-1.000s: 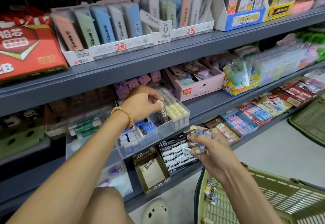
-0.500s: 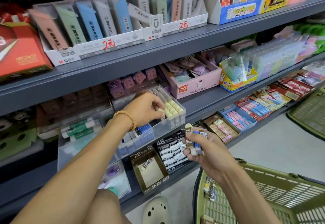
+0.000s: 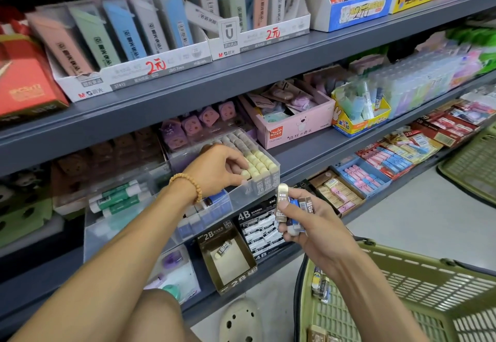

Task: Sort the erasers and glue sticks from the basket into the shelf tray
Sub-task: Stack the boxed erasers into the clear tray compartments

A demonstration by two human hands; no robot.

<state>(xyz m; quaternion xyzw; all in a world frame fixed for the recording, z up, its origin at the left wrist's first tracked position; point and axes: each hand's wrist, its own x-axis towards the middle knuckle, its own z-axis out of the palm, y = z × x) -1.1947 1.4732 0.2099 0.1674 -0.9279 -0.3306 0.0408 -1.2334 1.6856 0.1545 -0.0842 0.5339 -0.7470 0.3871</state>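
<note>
In the middle of the frame the left hand (image 3: 222,167) reached into the clear shelf tray (image 3: 273,178) on the middle shelf, its fingertips pinching a cream-topped eraser (image 3: 245,173) at the near end of the packed rows; it appeared to be seating that eraser upright among its fellows, so the step in hand was the placing of one eraser into its compartment. Just below and right of centre the right hand (image 3: 308,223) gripped a small bundle of sleeved erasers (image 3: 288,207), some brown-and-gold, one blue, held up in front of the lower shelf. The green basket (image 3: 402,282) sat in the lower right of the frame, with a few more packets (image 3: 320,286) lying against its near wall. Green-capped glue sticks (image 3: 118,198) already lay in the left part of the tray, and blue-sleeved erasers (image 3: 212,207) filled the section beneath the left wrist. The next move would likely call for letting go of the seated eraser, then drawing one from the right hand's bundle and matching its sleeve colour to the proper compartment, brown with the upright rows, blue with the blue section.
</note>
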